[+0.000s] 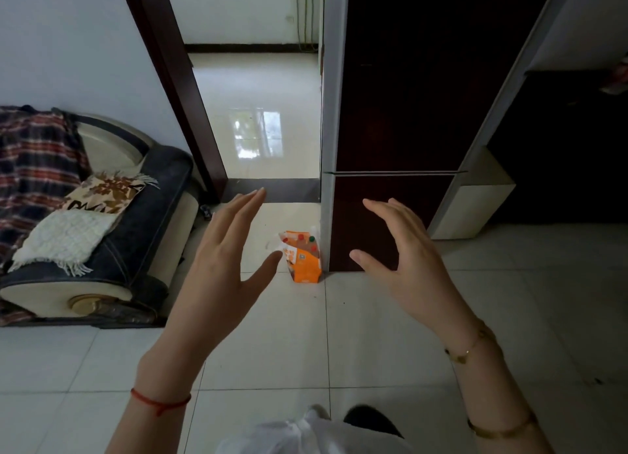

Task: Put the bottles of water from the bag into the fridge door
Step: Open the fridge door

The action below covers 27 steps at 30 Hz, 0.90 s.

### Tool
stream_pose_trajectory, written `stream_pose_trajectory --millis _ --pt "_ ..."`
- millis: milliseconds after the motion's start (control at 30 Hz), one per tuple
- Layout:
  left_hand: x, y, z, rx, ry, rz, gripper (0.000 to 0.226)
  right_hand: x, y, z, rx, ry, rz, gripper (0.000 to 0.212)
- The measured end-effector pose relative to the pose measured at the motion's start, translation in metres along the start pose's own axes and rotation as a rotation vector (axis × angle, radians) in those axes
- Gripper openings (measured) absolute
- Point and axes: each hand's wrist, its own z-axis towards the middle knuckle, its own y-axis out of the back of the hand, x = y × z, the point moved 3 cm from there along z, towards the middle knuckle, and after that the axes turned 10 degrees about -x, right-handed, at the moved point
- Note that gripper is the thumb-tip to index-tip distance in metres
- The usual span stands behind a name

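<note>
An orange bag stands on the tiled floor against the left front corner of the dark brown fridge. Coloured bottle caps show in its open top. Both fridge doors look closed. My left hand is raised in front of me, fingers spread, holding nothing, its thumb tip just left of the bag in the picture. My right hand is also open and empty, held in front of the fridge's lower door.
A dark sofa with a plaid blanket and cushions stands at the left. A doorway opens to another tiled room left of the fridge. A white cabinet stands right of the fridge. White fabric lies at the bottom edge.
</note>
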Motion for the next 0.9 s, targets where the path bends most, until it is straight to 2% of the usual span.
stream_pose_trajectory --millis 467,900 --pt "0.076 -0.063 0.104 0.066 0.021 0.003 0.077 -0.037 -0.061 0.117 0.017 -0.04 -0.008 0.065" --pt "0.112 -0.141 0.274 0.038 0.018 -0.063 0.079 -0.089 -0.093 0.304 -0.057 0.068 -0.011 0.061"
